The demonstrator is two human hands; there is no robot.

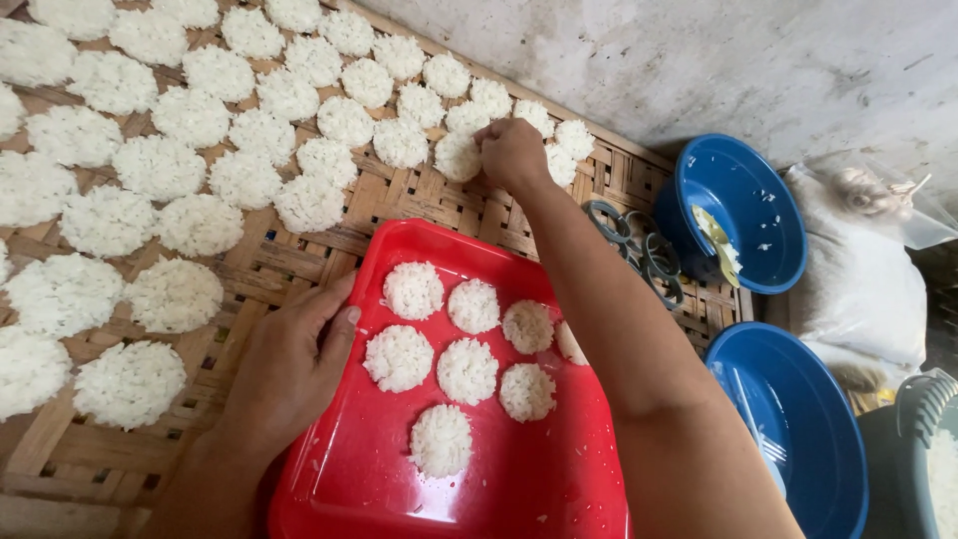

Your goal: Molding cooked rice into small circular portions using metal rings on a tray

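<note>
A red plastic tray rests on a woven bamboo mat and carries several round white rice cakes. My left hand grips the tray's left rim, thumb over the edge. My right hand reaches past the tray to the far side of the mat. Its fingers are closed on a rice cake lying among the rows there. Many more rice cakes cover the mat in rows to the left.
Two blue plastic bowls stand to the right of the mat, the upper one with a scoop in it. Several ring moulds lie beside them. A white sack and a grey concrete wall lie beyond.
</note>
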